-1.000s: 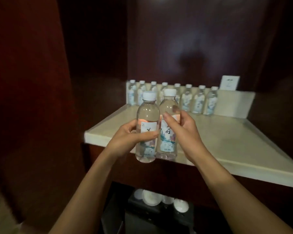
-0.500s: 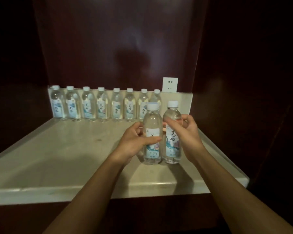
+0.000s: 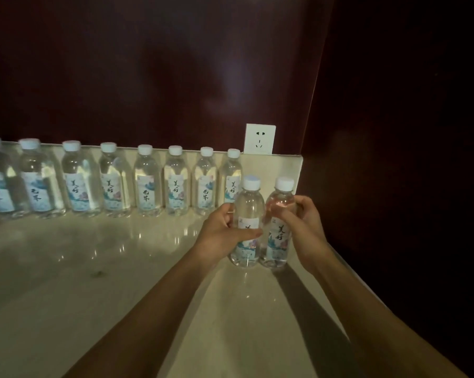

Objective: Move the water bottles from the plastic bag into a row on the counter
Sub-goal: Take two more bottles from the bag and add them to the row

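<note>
Gripping one bottle each, left hand (image 3: 221,233) and right hand (image 3: 304,227) fingers wrapped (upright, side by side) to extend row (image 3: 145,181) on counter (image 3: 94,282)

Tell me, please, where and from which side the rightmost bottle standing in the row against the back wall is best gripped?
Grip the rightmost row bottle at its bare shoulder and cap, coming from above. It stands upright with a neighbouring bottle close on its left, and the bottle in the left hand hides its lower body, so only the top looks free.
</note>
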The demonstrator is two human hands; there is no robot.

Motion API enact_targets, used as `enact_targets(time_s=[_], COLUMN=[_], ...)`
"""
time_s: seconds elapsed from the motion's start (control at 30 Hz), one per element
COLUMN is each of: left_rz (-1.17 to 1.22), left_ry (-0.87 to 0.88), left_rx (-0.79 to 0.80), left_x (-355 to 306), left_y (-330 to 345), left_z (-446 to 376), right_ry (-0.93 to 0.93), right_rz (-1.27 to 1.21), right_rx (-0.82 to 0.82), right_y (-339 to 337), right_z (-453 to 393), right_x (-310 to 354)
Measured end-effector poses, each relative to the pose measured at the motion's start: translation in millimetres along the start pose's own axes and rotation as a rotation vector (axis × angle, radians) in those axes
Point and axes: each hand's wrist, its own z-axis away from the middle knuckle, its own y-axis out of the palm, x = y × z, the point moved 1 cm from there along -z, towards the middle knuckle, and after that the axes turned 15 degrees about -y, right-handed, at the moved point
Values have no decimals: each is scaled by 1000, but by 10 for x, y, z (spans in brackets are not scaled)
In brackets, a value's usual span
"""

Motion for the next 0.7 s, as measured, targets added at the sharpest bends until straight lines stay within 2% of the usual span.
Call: enact_targets(time_s=[0.27,0.5,0.6,0.7], left_rz=[-24,-161,-353,-581], left_ry=[48,110,96,38], left_rx=[-54,-114,-138,-284], left_x=[6,67,185,334], left_y=[352,352,359,380], left_z=[-411,-548,-541,-500], right_ry=[11,-49,-42,-36], right_rz=[-29,-27,334,666], right_rx=[-53,221,260,301], right_y=[-191,-333,-392,-455], right_z=[-283,-239,-142,-69], right_x=[-203,-424,-712,-934])
